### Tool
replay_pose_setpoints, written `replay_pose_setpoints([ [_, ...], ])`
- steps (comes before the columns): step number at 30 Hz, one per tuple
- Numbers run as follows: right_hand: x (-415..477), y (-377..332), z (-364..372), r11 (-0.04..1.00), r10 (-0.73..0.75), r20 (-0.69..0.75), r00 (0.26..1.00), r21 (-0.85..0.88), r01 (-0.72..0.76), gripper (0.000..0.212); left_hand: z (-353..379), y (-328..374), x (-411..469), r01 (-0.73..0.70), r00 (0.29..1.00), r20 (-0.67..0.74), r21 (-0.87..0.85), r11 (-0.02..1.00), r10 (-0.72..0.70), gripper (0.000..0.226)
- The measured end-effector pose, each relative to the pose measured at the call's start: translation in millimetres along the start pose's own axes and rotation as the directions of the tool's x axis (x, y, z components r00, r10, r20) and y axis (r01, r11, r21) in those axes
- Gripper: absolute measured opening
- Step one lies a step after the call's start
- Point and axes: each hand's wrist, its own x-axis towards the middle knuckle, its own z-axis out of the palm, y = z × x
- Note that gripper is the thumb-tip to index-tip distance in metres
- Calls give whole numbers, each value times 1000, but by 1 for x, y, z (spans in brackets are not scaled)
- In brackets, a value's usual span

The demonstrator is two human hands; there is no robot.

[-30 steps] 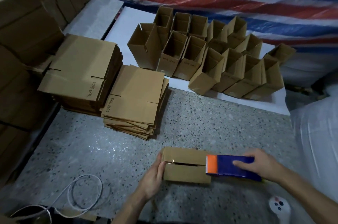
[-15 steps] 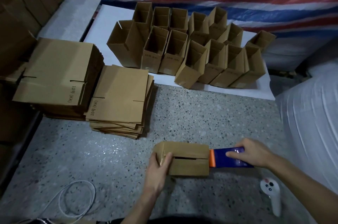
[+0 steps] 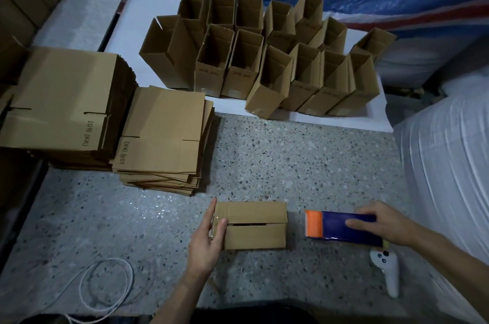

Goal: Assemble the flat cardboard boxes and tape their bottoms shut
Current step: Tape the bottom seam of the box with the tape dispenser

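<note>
One box in work: carton [image 3: 255, 225] lies bottom-up near the near edge of the speckled slab [image 3: 291, 159], flaps folded shut, a dark seam slot showing between them.
Left hand: left hand [image 3: 207, 239] has flat fingers against the carton's left end and the thumb laid on top; likely pinning the shiny tape end and keeping the carton from sliding.
Right hand: right hand [image 3: 381, 223] wraps over the blue tape dispenser [image 3: 344, 224], orange nose aimed at the carton, clear of its right end, not touching.
Tape on seam: can't tell whether it spans the full seam; gloss is visible only at the left end.
Flat stock: two flat stacks [image 3: 164, 133] at the slab's left edge, within the left hand's reach, the taller one further left.
Done boxes: about fourteen assembled boxes [image 3: 264, 59] on the white board [image 3: 127, 32] past the slab's far edge, packed side by side, open ends up, some leaning.
Contents: every interior that can be seen is empty; the bottoms are hidden in shadow.
Progress guess: mid-batch, plenty of flats left.
Clutter: white controller [image 3: 387, 270] just below the dispenser, cable loop [image 3: 105, 281] at the near left corner.
</note>
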Motion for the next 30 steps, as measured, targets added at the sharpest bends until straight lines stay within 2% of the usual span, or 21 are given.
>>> replay_pose_setpoints([
  [3,2,8,1,994,-37,48,998,103,32,47,-1,1,-1,-1,1000,-1,9,1000,1,54],
  [6,2,16,-7,971,-14,86,996,240,-7,41,-3,1,-1,-15,1000,15,9,1000,15,55],
  [9,4,7,-10,978,38,86,996,203,-55,43,-4,1,-2,-17,1000,19,15,1000,17,63],
  [10,8,-2,-7,988,53,74,996,142,-63,42,-3,2,-1,-15,1000,19,17,1000,15,65],
  [12,19,-24,6,989,90,18,996,-120,-87,38,-2,2,-2,-9,1000,19,31,999,9,67],
  [14,34,-49,28,912,90,-87,992,-392,-117,38,-1,2,-3,-8,1000,11,41,999,7,66],
  [17,51,-77,51,820,86,-250,965,-533,-211,53,1,3,-3,-14,1000,-6,27,1000,14,61],
  [18,57,-82,57,767,86,-270,959,-596,-237,53,2,3,-3,-14,1000,-14,26,1000,14,59],
  [20,63,-86,76,665,105,-221,970,-709,-234,46,2,-1,-4,-9,1000,-17,22,1000,9,60],
  [21,65,-81,86,670,138,-215,967,-699,-251,42,1,-3,-4,-6,1000,-4,18,1000,6,61],
  [23,72,-66,101,721,203,-297,933,-599,-348,43,2,-2,0,-19,1000,1,20,1000,18,62],
  [25,76,-52,115,697,210,-393,895,-582,-419,46,3,-2,-1,-7,1000,-9,22,1000,7,58],
  [27,73,-36,142,730,234,-425,874,-517,-447,42,3,0,-4,17,1000,4,-9,1000,-17,57],
  [30,75,-23,178,847,363,-319,875,-279,-453,44,1,1,-3,24,1000,10,-10,1000,-24,56],
])
